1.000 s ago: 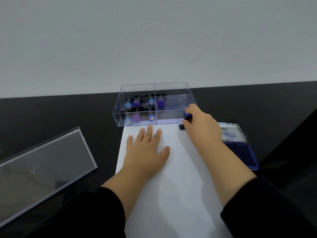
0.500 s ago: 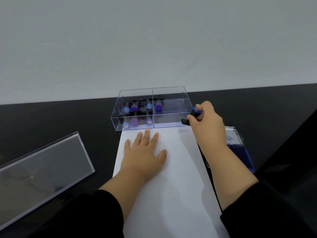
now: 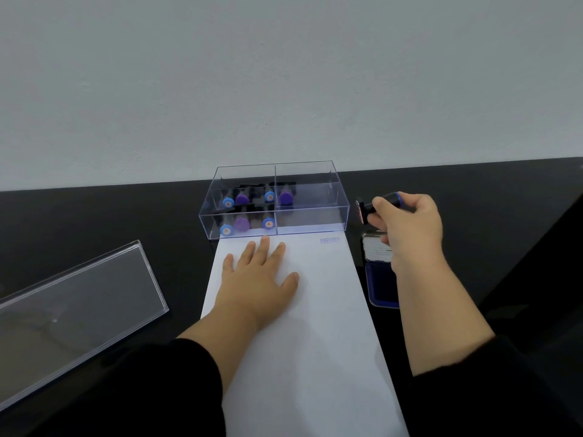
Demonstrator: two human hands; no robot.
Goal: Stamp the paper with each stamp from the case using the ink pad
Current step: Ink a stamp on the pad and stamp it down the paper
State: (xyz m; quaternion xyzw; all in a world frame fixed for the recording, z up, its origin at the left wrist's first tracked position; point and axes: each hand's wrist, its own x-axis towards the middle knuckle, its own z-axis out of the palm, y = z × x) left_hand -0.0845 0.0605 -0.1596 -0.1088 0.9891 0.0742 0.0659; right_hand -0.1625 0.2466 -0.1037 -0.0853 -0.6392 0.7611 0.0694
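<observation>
A white paper lies on the black table, with a purple "AMENDED" imprint near its far right corner. My left hand rests flat on the paper. My right hand grips a dark blue stamp, tilted on its side in the air to the right of the clear case and above the open blue ink pad. Several blue- and purple-topped stamps stand in the case's left compartments.
The case's clear lid lies on the table at the left. A pale wall rises just behind the case. The ink pad's open lid stands up behind the pad, partly hidden by my right hand.
My right hand lifted the stamp off the paper's far right corner and swung it right, tilting it sideways. The purple imprint now shows on the paper. My left hand stayed put.
</observation>
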